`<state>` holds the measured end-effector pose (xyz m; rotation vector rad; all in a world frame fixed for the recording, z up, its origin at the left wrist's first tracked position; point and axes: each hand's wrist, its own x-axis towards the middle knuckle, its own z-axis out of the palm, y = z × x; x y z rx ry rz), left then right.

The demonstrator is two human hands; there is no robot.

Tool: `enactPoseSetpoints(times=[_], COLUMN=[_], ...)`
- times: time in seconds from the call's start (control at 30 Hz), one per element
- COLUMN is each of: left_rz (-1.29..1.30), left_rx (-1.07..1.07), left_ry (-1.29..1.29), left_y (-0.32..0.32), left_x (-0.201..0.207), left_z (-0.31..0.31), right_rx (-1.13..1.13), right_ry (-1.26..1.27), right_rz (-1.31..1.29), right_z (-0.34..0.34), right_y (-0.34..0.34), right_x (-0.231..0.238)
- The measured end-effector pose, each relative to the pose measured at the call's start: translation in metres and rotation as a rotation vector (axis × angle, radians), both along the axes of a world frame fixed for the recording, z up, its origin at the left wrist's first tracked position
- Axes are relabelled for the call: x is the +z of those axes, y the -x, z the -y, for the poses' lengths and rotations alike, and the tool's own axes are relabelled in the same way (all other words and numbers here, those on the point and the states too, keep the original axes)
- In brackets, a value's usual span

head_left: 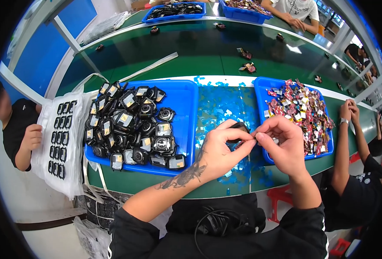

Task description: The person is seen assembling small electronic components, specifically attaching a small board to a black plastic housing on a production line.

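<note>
Just right of the frame's centre, the left hand (219,149) is curled around a small black part (239,127), of which only the upper edge shows above the knuckles, while the right hand (281,144) meets it from the right with thumb and forefinger pinched together at the part's edge — what they pinch is too small to make out. Both hands hover over a patch of the green table (156,181) strewn with blue film scraps (225,105). To the left of the hands sits a blue tray (184,103) heaped with black camera-like modules (132,125), many bearing yellowish or clear stickers. To the right lies a second blue tray (262,86) filled with small red, white and yellow tabs (303,110). At the left of the frame a white sheet (63,151) holding rows of black parts lies beside another person's hand (32,137). At the right edge a co-worker's clasped hands (348,110) rest near the tray — arm bent at the table's rim. Across the upper frame run a green conveyor belt (199,52) with a few scattered parts and two more blue trays (176,11).
</note>
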<state>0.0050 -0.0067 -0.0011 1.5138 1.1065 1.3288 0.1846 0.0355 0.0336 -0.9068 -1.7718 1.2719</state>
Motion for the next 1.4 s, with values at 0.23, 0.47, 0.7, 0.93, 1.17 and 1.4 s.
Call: enactPoseSetpoints(times=[0.23,0.47,0.7,0.93,1.17,1.4], left_rz=[0.049,0.023,0.021,-0.001,0.115,0.337], left_rx=[0.044,0.074,0.122,0.149,0.176,-0.03], left_ry=[0.037,0.016,0.004,0.014,0.072,0.256], left_y=[0.002,0.0,-0.001,-0.001,0.001,0.006], left_x=[0.002,0.001,-0.002,-0.006,-0.008,-0.007], left_z=[0.001,0.002,0.001,0.001,-0.003,-0.005], right_rx=[-0.078,0.011,0.015,-0.043,-0.123,-0.066], right_ry=[-0.035,0.142,0.11,-0.056,-0.616,0.0], right_rz=[0.009,-0.059,-0.038,0.122,0.382,0.123], right_z=[0.001,-0.006,-0.008,-0.008,0.013,-0.001], right_y=[0.005,0.002,0.005,0.01,0.006,-0.002], right_x=[0.001,0.0,-0.002,-0.002,-0.007,-0.016])
